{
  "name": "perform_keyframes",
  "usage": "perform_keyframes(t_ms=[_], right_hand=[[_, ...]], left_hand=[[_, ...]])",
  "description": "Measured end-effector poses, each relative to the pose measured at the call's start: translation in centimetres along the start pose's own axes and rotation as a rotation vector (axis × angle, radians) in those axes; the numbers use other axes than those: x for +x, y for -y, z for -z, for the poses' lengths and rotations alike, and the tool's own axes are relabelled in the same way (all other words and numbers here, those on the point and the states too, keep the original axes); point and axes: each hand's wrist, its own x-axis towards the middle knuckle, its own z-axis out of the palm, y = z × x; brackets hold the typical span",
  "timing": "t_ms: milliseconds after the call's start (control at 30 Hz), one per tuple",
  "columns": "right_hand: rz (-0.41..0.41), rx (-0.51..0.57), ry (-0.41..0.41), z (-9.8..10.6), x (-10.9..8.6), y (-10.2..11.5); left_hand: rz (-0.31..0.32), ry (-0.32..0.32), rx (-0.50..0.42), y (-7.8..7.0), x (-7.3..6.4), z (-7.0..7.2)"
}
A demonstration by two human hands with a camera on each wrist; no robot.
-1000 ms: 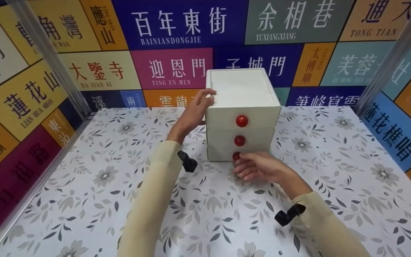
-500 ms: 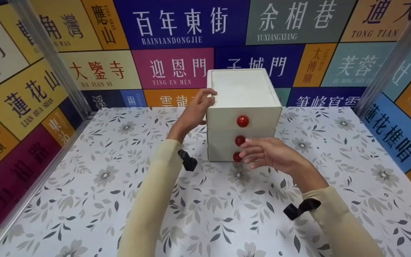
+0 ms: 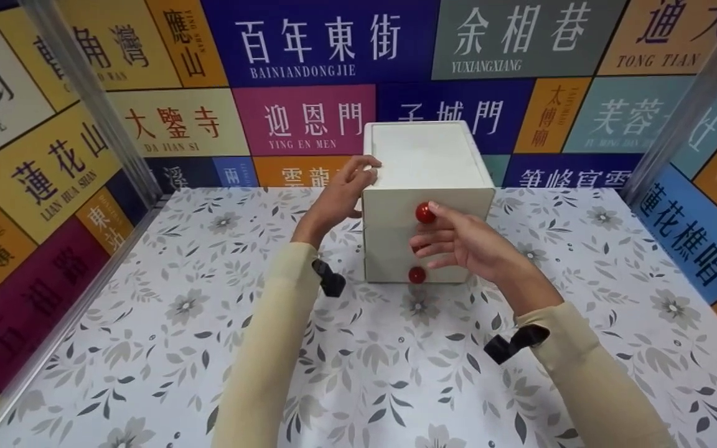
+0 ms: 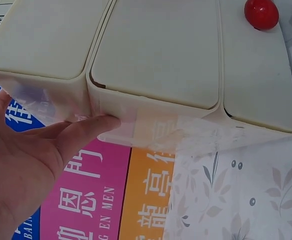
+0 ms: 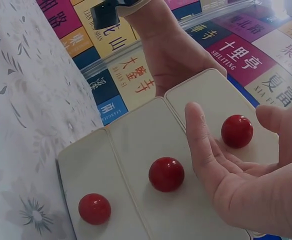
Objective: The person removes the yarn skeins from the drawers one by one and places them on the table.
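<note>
A white three-drawer cabinet [image 3: 424,155] stands on the table with all its drawers closed. Each drawer front has a round red knob. My left hand [image 3: 337,196] rests at the cabinet's upper left edge, fingertips on the top and thumb along the side wall. My right hand [image 3: 483,249] is before the drawer fronts with thumb and fingers spread apart on either side of the top knob [image 5: 237,131]. In the head view those fingers mostly cover the middle knob [image 5: 166,174]. Below the hand the bottom knob [image 3: 417,275] shows fully.
The table is covered with a white cloth [image 3: 240,386] printed with grey leaves and flowers. Panels with coloured street-name signs [image 3: 309,118] stand behind the cabinet and along both sides. Clear strips [image 3: 97,106] run down the corners.
My right hand has left the bottom knob and moved up past the middle one to the top knob, its fingers spreading. The left hand has stayed on the cabinet edge.
</note>
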Motion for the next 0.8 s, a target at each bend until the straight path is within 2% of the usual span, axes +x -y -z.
perform_keyframes(t_ms=[233, 400, 633, 800], right_hand=[[0.033, 0.099, -0.013, -0.3, 0.3, -0.2], [0.049, 0.159, -0.032, -0.5, 0.4, -0.5], [0.043, 0.184, -0.085, -1.0, 0.7, -0.6], [0.046, 0.184, -0.085, -1.1, 0.6, -0.6]], left_hand=[[-0.044, -0.007, -0.015, 0.1, -0.1, -0.3], [-0.046, 0.006, -0.021, 0.2, 0.0, -0.4], [-0.040, 0.006, -0.026, 0.4, 0.1, -0.3], [-0.041, 0.011, -0.042, 0.5, 0.1, -0.2]])
